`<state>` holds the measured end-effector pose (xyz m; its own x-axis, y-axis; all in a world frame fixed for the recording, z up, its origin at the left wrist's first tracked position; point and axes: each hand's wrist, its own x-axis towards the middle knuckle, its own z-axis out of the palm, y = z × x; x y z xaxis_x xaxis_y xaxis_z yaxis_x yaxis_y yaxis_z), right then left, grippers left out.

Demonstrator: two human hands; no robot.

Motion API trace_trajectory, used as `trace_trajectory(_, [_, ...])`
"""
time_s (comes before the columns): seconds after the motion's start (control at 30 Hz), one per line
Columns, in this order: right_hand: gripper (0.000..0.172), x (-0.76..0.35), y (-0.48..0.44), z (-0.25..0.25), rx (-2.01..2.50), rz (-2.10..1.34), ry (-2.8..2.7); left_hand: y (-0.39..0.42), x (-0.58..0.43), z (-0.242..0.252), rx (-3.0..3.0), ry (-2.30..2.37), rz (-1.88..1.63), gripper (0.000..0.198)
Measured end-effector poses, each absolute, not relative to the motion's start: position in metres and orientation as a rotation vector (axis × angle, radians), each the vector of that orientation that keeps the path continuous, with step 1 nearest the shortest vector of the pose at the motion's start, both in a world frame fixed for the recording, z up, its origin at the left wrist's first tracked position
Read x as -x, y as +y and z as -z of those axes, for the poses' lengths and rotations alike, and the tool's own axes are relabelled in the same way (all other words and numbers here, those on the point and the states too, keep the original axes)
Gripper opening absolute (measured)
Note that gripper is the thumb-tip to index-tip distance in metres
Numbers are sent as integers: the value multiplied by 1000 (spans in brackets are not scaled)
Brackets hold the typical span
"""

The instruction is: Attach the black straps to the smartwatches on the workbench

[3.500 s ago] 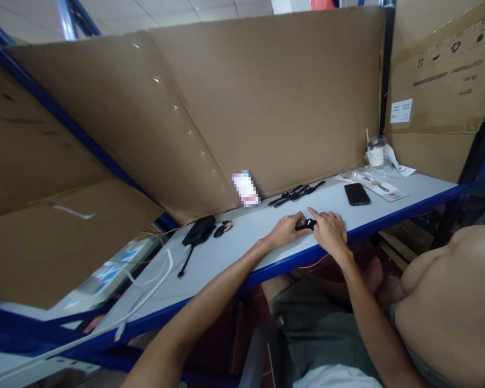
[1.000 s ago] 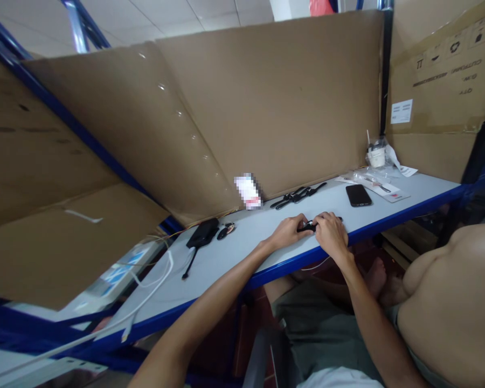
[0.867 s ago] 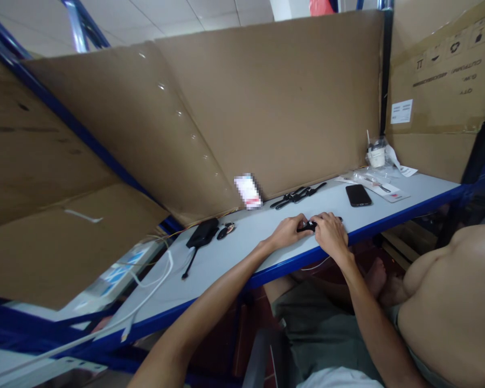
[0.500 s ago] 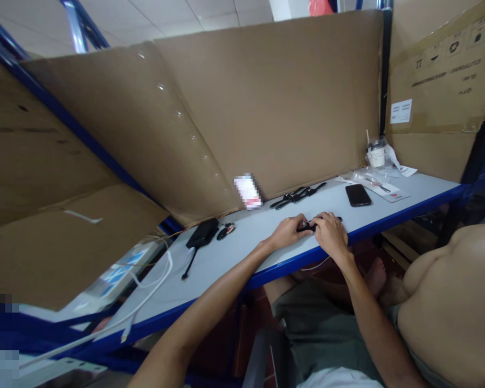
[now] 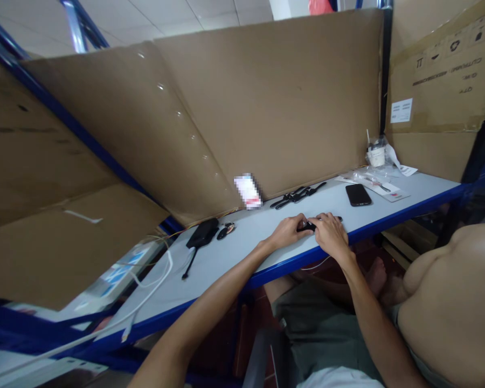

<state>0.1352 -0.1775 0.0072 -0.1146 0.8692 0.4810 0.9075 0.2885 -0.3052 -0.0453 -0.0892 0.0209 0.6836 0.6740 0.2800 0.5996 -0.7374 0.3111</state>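
Both of my hands meet over a small black item (image 5: 306,227) at the front part of the grey tabletop (image 5: 226,258). My left hand (image 5: 290,230) is closed on the item's left end. From the right, my right hand (image 5: 330,231) covers its middle with bent fingers, and a dark tip sticks out beyond that hand. What the item is cannot be made out clearly. Behind my hands lies a row of black strap-like pieces (image 5: 295,197). A black phone (image 5: 358,195) rests to the right.
A lit phone (image 5: 248,191) leans on the cardboard wall (image 5: 267,108). A black pouch with a cable (image 5: 202,233) and keys (image 5: 226,231) lie left. Plastic packaging (image 5: 374,180) and a cup (image 5: 375,156) stand back right. A bare-skinned person (image 5: 452,296) sits close at right.
The fingers of my right hand have shifted slightly on the black item. Everything else looks the same.
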Motion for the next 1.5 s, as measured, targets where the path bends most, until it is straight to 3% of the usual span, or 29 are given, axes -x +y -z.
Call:
trace_trajectory(0.83, [33,-132,-172,-6,1588,30,-1902,-90,45,-22,-2693,1044,-566,34])
trace_trajectory(1.5, [48,-128,-174,-1,1677,147,-1937,-93,44,-24,-2858,1056,-425,53])
